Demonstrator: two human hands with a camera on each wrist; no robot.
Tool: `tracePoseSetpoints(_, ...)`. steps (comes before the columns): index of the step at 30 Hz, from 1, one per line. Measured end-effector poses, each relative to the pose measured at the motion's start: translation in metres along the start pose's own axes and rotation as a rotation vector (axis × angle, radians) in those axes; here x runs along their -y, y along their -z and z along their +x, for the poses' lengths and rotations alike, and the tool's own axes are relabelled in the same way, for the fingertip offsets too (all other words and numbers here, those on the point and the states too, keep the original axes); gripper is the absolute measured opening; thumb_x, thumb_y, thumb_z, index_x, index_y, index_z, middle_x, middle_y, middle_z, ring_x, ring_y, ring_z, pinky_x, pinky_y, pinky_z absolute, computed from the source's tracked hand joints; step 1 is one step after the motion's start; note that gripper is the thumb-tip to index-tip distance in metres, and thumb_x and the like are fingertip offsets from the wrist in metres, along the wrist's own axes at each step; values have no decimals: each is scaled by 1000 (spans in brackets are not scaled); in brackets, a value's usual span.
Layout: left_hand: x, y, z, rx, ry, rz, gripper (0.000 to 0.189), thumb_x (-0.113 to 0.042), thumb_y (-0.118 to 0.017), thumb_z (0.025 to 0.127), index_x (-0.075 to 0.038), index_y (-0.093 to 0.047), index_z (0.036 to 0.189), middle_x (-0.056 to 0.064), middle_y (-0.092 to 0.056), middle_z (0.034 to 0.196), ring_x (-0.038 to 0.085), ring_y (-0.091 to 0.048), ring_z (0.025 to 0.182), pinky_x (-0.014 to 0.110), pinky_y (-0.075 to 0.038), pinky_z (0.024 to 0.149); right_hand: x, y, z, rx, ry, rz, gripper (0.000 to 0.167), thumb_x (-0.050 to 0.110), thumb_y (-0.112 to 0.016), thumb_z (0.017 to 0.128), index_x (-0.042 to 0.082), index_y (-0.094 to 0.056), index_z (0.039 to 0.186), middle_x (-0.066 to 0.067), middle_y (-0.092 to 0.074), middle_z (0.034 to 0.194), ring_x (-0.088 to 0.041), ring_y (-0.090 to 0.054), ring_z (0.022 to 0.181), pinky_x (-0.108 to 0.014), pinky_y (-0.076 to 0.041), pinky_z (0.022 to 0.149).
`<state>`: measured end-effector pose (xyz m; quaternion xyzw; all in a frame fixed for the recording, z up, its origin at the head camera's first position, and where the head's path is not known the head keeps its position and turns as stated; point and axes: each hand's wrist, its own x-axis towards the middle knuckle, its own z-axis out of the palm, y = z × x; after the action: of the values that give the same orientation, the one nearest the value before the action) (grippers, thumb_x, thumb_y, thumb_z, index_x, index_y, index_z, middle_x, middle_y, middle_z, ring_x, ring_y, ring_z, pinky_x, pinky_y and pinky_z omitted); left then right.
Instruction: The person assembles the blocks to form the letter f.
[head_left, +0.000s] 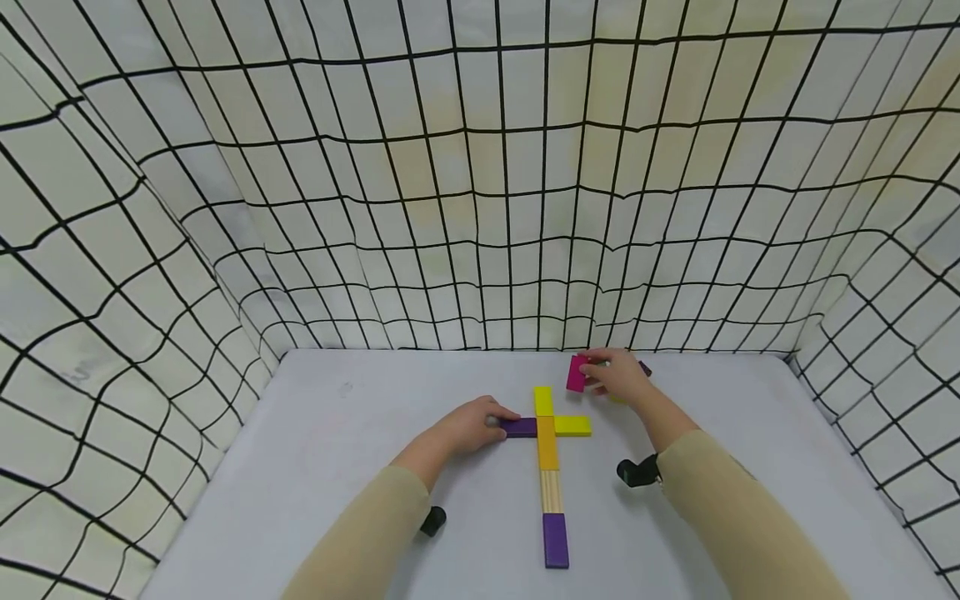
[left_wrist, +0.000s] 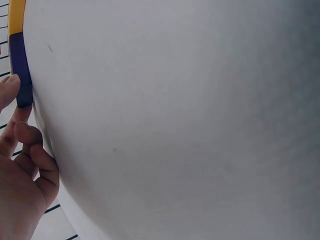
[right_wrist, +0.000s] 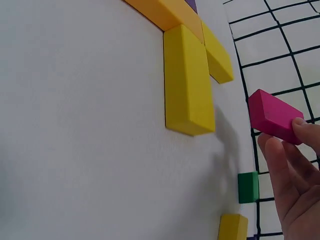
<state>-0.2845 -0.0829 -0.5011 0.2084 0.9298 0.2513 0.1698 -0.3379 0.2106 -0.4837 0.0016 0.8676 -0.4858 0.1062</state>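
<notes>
Pink shows on the block that the right hand pinches between thumb and fingers, above and right of the frame's middle; in the right wrist view it is lifted off the white table, so it is not yet placed. Left hand, near the centre, has thumb and finger on the outer end of a purple bar, whose other end meets the laid row. Much of a cross-like figure seems done: an upper yellow block, an orange block, pale wooden strips and a lower purple block run down the middle, while a second yellow block juts right. What may be left, besides the pink one, lies apart at the lower right of the right wrist view: a green block and a loose yellow block. Whether those belong to the figure, I cannot tell.
</notes>
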Motion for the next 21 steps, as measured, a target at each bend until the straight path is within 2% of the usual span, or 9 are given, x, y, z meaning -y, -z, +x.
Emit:
tracePoseSetpoints(5,-1,1,0,6,0,1,35,-20,-68,95,-30,-68,128,-4,-58,120,20,-54,118,42,-40,108,1,-10,9,43,-4,-32,38,14,-63,98,7,-60,136,-19,-62,121,-22,-68,86,-31,-59,70)
tracePoseSetpoints(12,-2,-1,1,6,9,-6,34,-21,-68,95,-32,-69,127,-5,-59,118,17,-55,114,41,-42,106,-2,-17,18,60,-62,-101,39,16,-65,97,9,-61,135,-18,-60,121,-22,-66,81,-30,-59,68)
tracePoseSetpoints(15,-1,-1,2,7,20,-15,34,-21,-68,95,-32,-69,127,-6,-58,118,17,-55,114,41,-42,107,-3,-19,20,54,-78,-153,39,17,-65,97,10,-61,135,-17,-60,120,-21,-64,79,-28,-58,66)
tracePoseSetpoints(21,-1,-2,1,5,23,-15,34,-21,-67,95,-32,-69,127,-6,-58,120,17,-55,116,41,-42,107,-3,-22,19,40,-54,-304,38,21,-64,98,11,-61,135,-14,-61,115,-19,-58,69,-25,-52,61)
